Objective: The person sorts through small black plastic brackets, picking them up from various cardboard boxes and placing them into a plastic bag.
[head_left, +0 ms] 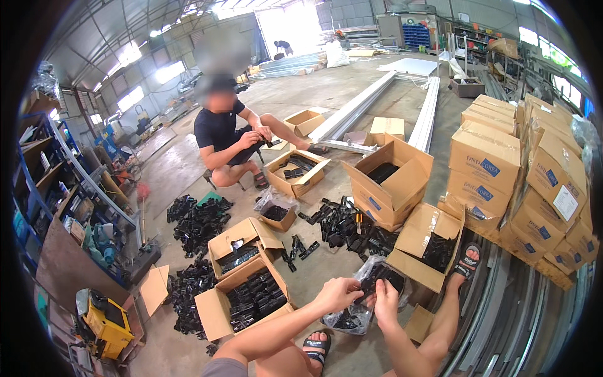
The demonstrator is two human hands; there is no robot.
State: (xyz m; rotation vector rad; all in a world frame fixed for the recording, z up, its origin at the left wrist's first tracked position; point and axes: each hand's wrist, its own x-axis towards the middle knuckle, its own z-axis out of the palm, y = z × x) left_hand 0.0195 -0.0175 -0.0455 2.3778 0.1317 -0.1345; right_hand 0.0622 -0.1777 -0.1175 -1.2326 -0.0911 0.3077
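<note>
Both of my hands are closed on a small black part [384, 274], possibly plastic; its exact kind is too small to tell. My left hand [340, 295] pinches it from the left, while my right hand [385, 301] grips its near side. Just below them sits a clear plastic bag [359, 323] with small dark pieces inside. Beyond my hands a pile of black parts [342, 227] lies on the floor. An open carton [411, 242] of black parts stands to the right, and another carton [210, 312] filled with them is left of my forearm.
A co-worker [220, 129] sits opposite, handling a dark part beside an open carton [308, 182]. Stacked closed boxes [483, 151] and long metal profiles [487, 314] lie to the right. Black part heaps [198, 220] and a yellow machine [110, 323] are at left.
</note>
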